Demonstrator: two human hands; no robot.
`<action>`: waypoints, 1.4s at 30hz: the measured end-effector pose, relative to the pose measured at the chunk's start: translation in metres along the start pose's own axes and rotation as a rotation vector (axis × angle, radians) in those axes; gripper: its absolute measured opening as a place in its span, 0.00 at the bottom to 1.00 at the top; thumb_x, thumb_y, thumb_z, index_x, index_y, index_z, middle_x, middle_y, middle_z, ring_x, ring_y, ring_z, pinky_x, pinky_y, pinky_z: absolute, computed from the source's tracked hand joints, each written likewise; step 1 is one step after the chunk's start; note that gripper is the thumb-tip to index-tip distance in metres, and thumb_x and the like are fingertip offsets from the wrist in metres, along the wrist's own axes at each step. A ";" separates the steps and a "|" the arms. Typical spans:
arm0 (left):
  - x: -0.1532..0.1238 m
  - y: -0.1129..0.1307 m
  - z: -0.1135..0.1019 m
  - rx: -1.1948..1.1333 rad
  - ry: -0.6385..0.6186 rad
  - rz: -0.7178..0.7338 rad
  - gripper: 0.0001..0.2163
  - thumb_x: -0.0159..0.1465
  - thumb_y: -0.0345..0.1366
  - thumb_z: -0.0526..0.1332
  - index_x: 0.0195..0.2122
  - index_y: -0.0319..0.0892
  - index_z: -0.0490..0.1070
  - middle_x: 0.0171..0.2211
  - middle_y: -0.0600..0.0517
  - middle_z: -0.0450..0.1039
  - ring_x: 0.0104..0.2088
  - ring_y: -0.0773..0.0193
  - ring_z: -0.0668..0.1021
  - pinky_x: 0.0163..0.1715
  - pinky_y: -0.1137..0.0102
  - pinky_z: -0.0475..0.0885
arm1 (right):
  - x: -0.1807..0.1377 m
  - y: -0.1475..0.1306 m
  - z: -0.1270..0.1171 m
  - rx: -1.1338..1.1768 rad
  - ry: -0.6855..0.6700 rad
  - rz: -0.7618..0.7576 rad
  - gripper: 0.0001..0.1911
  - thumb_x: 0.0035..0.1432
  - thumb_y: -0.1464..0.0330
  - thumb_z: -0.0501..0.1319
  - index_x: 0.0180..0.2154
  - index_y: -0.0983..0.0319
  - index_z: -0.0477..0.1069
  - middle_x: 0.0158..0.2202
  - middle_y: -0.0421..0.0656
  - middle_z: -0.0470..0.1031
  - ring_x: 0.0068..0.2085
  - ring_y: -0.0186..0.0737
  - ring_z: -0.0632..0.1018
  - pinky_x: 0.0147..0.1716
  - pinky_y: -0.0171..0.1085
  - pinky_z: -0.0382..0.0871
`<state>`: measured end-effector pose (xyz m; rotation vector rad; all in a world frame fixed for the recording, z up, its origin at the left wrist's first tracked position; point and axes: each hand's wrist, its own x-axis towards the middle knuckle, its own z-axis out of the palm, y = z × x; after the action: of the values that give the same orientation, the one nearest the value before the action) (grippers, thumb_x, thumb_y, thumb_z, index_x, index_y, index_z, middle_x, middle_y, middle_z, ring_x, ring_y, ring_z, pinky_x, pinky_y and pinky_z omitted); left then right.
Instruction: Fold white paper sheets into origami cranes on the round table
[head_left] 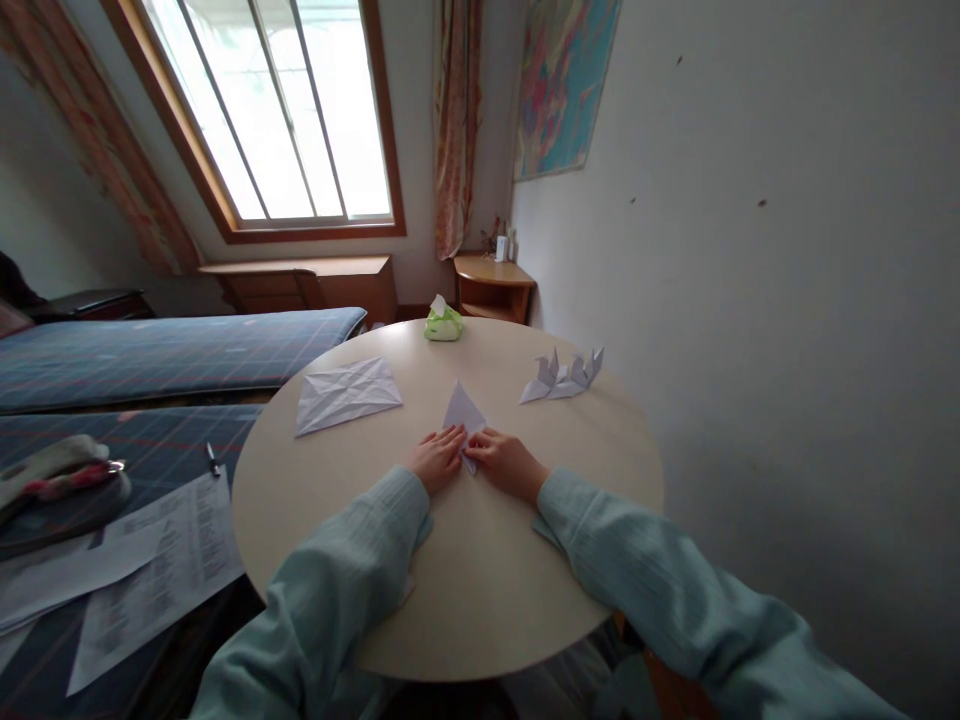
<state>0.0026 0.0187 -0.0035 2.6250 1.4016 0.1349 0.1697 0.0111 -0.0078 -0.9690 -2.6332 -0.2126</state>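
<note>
A small white paper folded to a pointed kite shape (463, 412) lies near the middle of the round beige table (480, 590). My left hand (439, 459) rests on its near left edge, fingers pressed flat together on the paper. My right hand (504, 462) pinches the paper's near right edge, fingers curled. Both sleeves are pale green. A creased, unfolded white sheet (345, 393) lies to the left. Two finished folded paper cranes (564, 377) sit to the right.
A green tissue pack (443, 322) stands at the table's far edge. Beds with blue plaid covers (165, 350) lie to the left, with printed sheets (161, 560), a pen (213, 459) and a cloth item on them. A wall is close on the right.
</note>
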 end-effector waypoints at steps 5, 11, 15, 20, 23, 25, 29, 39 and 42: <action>-0.004 0.000 0.000 -0.016 -0.049 0.036 0.23 0.58 0.32 0.44 0.56 0.41 0.51 0.58 0.50 0.49 0.58 0.64 0.54 0.55 0.65 0.52 | 0.001 -0.001 -0.002 -0.006 -0.009 0.015 0.09 0.54 0.73 0.53 0.36 0.63 0.70 0.35 0.43 0.70 0.38 0.36 0.68 0.35 0.32 0.63; -0.003 -0.005 0.001 -0.014 -0.058 0.000 0.23 0.59 0.31 0.43 0.57 0.44 0.50 0.59 0.52 0.47 0.58 0.66 0.52 0.55 0.59 0.49 | 0.001 -0.001 0.000 0.007 -0.009 0.007 0.09 0.54 0.73 0.53 0.36 0.62 0.70 0.34 0.43 0.70 0.37 0.36 0.67 0.35 0.32 0.63; 0.000 -0.008 0.002 -0.028 -0.022 -0.015 0.21 0.60 0.33 0.44 0.56 0.46 0.52 0.59 0.52 0.46 0.59 0.65 0.52 0.55 0.58 0.48 | 0.000 -0.001 0.000 0.011 -0.003 -0.001 0.10 0.55 0.74 0.52 0.37 0.62 0.70 0.35 0.43 0.69 0.37 0.35 0.68 0.36 0.31 0.63; 0.000 -0.014 0.003 -0.082 0.109 -0.004 0.16 0.60 0.34 0.47 0.47 0.48 0.65 0.53 0.52 0.61 0.54 0.63 0.63 0.54 0.61 0.53 | -0.001 -0.001 0.000 0.006 -0.001 -0.009 0.11 0.55 0.74 0.52 0.37 0.62 0.70 0.35 0.44 0.69 0.37 0.35 0.67 0.35 0.31 0.63; 0.001 -0.021 0.005 -0.158 0.309 -0.169 0.13 0.59 0.36 0.50 0.43 0.47 0.68 0.44 0.51 0.70 0.44 0.62 0.72 0.46 0.66 0.64 | -0.001 -0.003 0.001 0.004 -0.014 -0.018 0.10 0.54 0.75 0.52 0.36 0.62 0.70 0.35 0.43 0.69 0.36 0.34 0.67 0.34 0.31 0.62; 0.003 -0.027 0.008 -0.228 0.417 -0.268 0.14 0.55 0.37 0.56 0.44 0.44 0.67 0.40 0.49 0.72 0.39 0.62 0.73 0.40 0.68 0.67 | -0.002 -0.005 0.001 0.004 -0.026 -0.036 0.10 0.54 0.75 0.53 0.35 0.63 0.70 0.35 0.43 0.69 0.36 0.34 0.67 0.34 0.31 0.62; 0.011 -0.034 0.017 -0.394 0.491 -0.253 0.16 0.48 0.33 0.63 0.40 0.41 0.67 0.34 0.50 0.71 0.32 0.65 0.73 0.35 0.70 0.68 | -0.003 -0.008 -0.001 0.009 -0.044 -0.054 0.10 0.53 0.75 0.53 0.36 0.63 0.69 0.35 0.43 0.69 0.37 0.35 0.67 0.35 0.31 0.62; 0.020 -0.038 0.019 -0.632 0.526 -0.242 0.22 0.45 0.29 0.62 0.43 0.43 0.65 0.35 0.52 0.71 0.33 0.67 0.72 0.30 0.73 0.66 | -0.003 -0.009 -0.003 0.023 -0.044 -0.046 0.10 0.54 0.75 0.51 0.36 0.63 0.70 0.35 0.43 0.69 0.37 0.35 0.66 0.35 0.32 0.62; 0.020 -0.038 0.016 -0.646 0.521 -0.222 0.25 0.45 0.28 0.61 0.47 0.45 0.63 0.34 0.54 0.71 0.33 0.68 0.72 0.31 0.74 0.66 | -0.002 -0.008 -0.003 0.036 -0.045 -0.050 0.10 0.54 0.76 0.52 0.36 0.63 0.70 0.35 0.43 0.69 0.37 0.35 0.66 0.35 0.32 0.62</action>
<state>-0.0143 0.0546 -0.0262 1.9507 1.4466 1.1003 0.1667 0.0028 -0.0060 -0.9070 -2.6946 -0.1560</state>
